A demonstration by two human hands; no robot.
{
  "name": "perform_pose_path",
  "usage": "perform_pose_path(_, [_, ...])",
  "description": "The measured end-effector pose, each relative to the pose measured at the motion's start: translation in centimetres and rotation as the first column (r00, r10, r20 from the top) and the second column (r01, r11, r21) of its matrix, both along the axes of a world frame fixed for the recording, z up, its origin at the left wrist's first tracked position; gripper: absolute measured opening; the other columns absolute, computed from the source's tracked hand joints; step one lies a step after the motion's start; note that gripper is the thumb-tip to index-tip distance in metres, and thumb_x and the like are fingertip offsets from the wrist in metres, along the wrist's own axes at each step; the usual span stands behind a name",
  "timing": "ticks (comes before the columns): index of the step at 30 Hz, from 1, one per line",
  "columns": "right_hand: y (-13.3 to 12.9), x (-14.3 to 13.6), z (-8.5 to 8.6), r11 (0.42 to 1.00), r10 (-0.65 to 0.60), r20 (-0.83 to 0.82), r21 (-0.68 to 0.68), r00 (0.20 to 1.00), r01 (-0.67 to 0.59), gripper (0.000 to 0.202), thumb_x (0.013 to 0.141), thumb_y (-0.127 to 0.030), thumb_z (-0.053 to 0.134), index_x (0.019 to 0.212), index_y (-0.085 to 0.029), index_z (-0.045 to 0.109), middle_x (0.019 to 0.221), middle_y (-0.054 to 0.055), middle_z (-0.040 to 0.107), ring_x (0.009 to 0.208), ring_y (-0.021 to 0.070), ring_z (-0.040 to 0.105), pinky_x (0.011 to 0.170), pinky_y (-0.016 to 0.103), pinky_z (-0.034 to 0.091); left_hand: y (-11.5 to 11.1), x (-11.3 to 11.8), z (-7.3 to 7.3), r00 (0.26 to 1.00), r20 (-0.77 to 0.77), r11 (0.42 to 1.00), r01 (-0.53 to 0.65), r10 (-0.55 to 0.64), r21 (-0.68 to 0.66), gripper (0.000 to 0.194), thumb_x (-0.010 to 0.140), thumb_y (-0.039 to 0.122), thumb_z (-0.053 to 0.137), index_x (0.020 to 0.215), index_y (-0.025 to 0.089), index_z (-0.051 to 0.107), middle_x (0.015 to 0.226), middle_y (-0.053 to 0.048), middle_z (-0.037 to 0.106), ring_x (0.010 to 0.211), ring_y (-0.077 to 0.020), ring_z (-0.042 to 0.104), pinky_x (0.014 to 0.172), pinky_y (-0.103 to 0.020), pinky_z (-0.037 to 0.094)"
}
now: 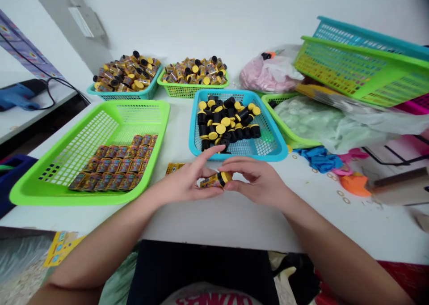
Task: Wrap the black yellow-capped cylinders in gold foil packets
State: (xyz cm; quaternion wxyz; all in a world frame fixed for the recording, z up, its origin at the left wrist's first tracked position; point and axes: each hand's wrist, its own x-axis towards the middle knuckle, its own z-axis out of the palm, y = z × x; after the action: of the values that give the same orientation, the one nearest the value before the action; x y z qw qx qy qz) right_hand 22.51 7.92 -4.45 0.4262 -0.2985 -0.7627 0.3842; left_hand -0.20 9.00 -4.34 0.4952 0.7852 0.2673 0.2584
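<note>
Between my hands is a small black container (pixel 220 178) with a yellow lid and a printed yellow sleeve (pixel 209 181) around or against its left end; how far the sleeve covers it I cannot tell. My left hand (pixel 187 177) grips the sleeve end, index finger raised. My right hand (pixel 259 180) pinches the lidded end with thumb and fingers. Just beyond them stands a blue basket (pixel 268 153) of black containers with yellow lids. A flat printed sleeve (pixel 174 167) lies on the table beside my left hand.
At left, a green basket (pixel 94 198) holds rows of printed sleeves (pixel 115 165). Two baskets of labelled containers (pixel 127 74) stand against the wall. Stacked baskets (pixel 351 68), plastic bags (pixel 318 117) and balloon-like pieces (pixel 320 158) crowd the right side. A blue heat-gun-like tool (pixel 22 95) lies far left.
</note>
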Motion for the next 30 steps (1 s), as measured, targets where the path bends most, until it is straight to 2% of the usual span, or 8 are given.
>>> perform_pose_path(4, [-0.2, -0.3, -0.9, 0.996, -0.034, -0.059, 0.082, 0.998, 0.039, 0.022, 0.085, -0.033, 0.074, 0.106, -0.029, 0.074, 0.107, 0.005, 0.074, 0.096, 0.0199, 0.071, 0.085, 0.037, 0.060, 0.0, 0.2, -0.3, 0.987, 0.156, 0.984, 0.067, -0.042, -0.162, 0.090, 0.088, 0.026, 0.071, 0.157, 0.029, 0.012, 0.089, -0.005, 0.073, 0.065, -0.0114, 0.065, 0.054, -0.017, 0.046])
perform_pose_path(9, [-0.3, -1.1, -2.0, 0.979, -0.005, -0.084, 0.204, 0.996, 0.022, 0.022, 0.101, -0.037, 0.049, 0.116, -0.028, 0.061, 0.122, 0.007, 0.070, 0.126, 0.0207, 0.060, 0.102, 0.046, 0.053, -0.3, 1.8, -1.4, 0.889, 0.444, 0.954, 0.033, 0.109, -0.299, 0.124, 0.079, 0.019, 0.080, 0.155, 0.030, -0.017, 0.074, 0.002, 0.072, 0.061, -0.0137, 0.068, 0.059, -0.023, 0.054])
perform_pose_path(12, [-0.5, -1.5, -1.6, 0.905, -0.080, 0.082, 0.423, 0.993, 0.038, 0.036, 0.096, -0.046, 0.056, 0.126, -0.026, 0.055, 0.130, 0.012, 0.064, 0.132, 0.0258, 0.053, 0.108, 0.053, 0.046, -0.3, 2.5, -1.7, 0.849, 0.475, 0.923, -0.037, 0.230, -0.382, 0.132, 0.073, 0.018, 0.084, 0.154, 0.031, -0.020, 0.077, 0.003, 0.073, 0.064, -0.0148, 0.070, 0.064, -0.026, 0.057])
perform_pose_path(14, [-0.6, -1.7, -1.4, 0.814, -0.204, 0.130, 0.573, 0.970, 0.094, 0.047, 0.088, -0.039, 0.069, 0.129, -0.024, 0.052, 0.125, 0.012, 0.063, 0.124, 0.0264, 0.057, 0.107, 0.052, 0.047, -0.4, 2.7, -1.8, 0.827, 0.499, 0.912, -0.037, 0.257, -0.408, 0.129, 0.071, 0.018, 0.085, 0.154, 0.031, -0.013, 0.078, 0.004, 0.071, 0.065, -0.0137, 0.069, 0.065, -0.026, 0.058])
perform_pose_path(18, [-1.1, -2.2, -1.4, 0.692, -0.265, 0.107, 0.713, 0.958, 0.111, 0.050, 0.081, -0.015, 0.067, 0.129, -0.019, 0.050, 0.113, 0.011, 0.064, 0.114, 0.0239, 0.060, 0.100, 0.043, 0.053, -1.0, 3.0, -1.9, 0.844, 0.506, 0.907, 0.060, 0.176, -0.416, 0.104, 0.079, 0.021, 0.080, 0.152, 0.030, 0.007, 0.075, 0.008, 0.062, 0.062, -0.0084, 0.063, 0.060, -0.018, 0.052])
perform_pose_path(22, [-1.6, -2.6, -1.7, 0.639, -0.308, 0.135, 0.763, 0.942, 0.099, 0.051, 0.084, -0.018, 0.065, 0.132, -0.017, 0.049, 0.113, 0.012, 0.064, 0.116, 0.0277, 0.060, 0.098, 0.047, 0.054, -1.8, 3.0, -2.0, 0.890, 0.447, 0.887, 0.133, 0.090, -0.443, 0.087, 0.090, 0.026, 0.069, 0.151, 0.029, 0.008, 0.077, 0.005, 0.062, 0.066, -0.0108, 0.066, 0.063, -0.022, 0.053])
perform_pose_path(25, [-1.8, -2.8, -1.5, 0.614, -0.307, 0.126, 0.784, 0.943, 0.095, 0.049, 0.087, -0.022, 0.064, 0.134, -0.017, 0.049, 0.112, 0.012, 0.065, 0.115, 0.0283, 0.061, 0.098, 0.048, 0.055, -1.8, 2.7, -1.9, 0.882, 0.468, 0.894, 0.171, 0.048, -0.414, 0.091, 0.089, 0.025, 0.069, 0.152, 0.031, 0.004, 0.077, 0.006, 0.061, 0.066, -0.0104, 0.065, 0.063, -0.022, 0.052])
perform_pose_path(30, [-1.9, -2.8, -1.0, 0.633, -0.165, 0.096, 0.774, 0.982, 0.030, 0.043, 0.091, -0.027, 0.063, 0.129, -0.010, 0.052, 0.113, 0.016, 0.067, 0.116, 0.0273, 0.061, 0.102, 0.048, 0.054, -1.5, 2.2, -2.0, 0.847, 0.517, 0.879, 0.336, -0.124, -0.339, 0.095, 0.090, 0.024, 0.067, 0.153, 0.030, -0.004, 0.070, 0.008, 0.056, 0.058, -0.0089, 0.058, 0.057, -0.021, 0.047])
